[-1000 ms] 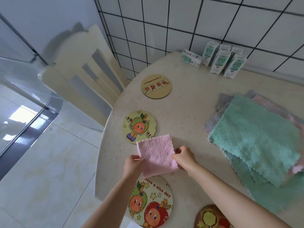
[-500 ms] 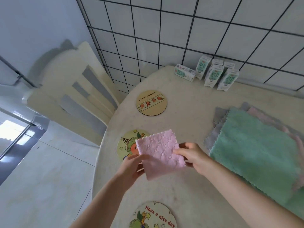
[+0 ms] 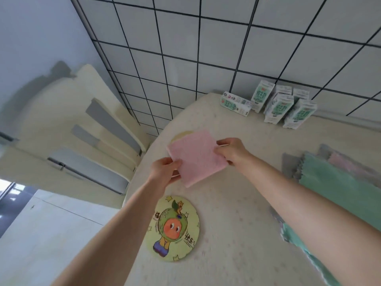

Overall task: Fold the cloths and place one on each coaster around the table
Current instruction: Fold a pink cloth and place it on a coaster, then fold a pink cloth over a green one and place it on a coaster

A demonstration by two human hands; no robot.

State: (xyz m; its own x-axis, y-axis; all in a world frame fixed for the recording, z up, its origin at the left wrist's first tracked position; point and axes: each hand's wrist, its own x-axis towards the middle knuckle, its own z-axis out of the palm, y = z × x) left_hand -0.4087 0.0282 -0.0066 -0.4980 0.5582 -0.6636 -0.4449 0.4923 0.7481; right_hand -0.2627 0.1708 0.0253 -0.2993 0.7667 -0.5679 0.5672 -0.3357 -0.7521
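A folded pink cloth (image 3: 196, 156) is held between both hands over the far wooden coaster (image 3: 181, 134), hiding most of it. My left hand (image 3: 165, 170) pinches the cloth's near-left edge. My right hand (image 3: 231, 150) pinches its right edge. Whether the cloth touches the coaster I cannot tell. Nearer to me lies a round green cartoon coaster (image 3: 175, 228) with nothing on it. A stack of unfolded cloths, green (image 3: 342, 188) on top with pink and grey beneath, lies at the right.
Several milk cartons (image 3: 278, 106) stand by the tiled wall at the back of the cream table (image 3: 237, 223). A cream chair (image 3: 86, 131) stands at the table's left edge, with pale floor tiles below.
Both hands have carried the folded pink cloth away from me, past the green coaster, to above the far wooden coaster. The view has tilted up and forward.
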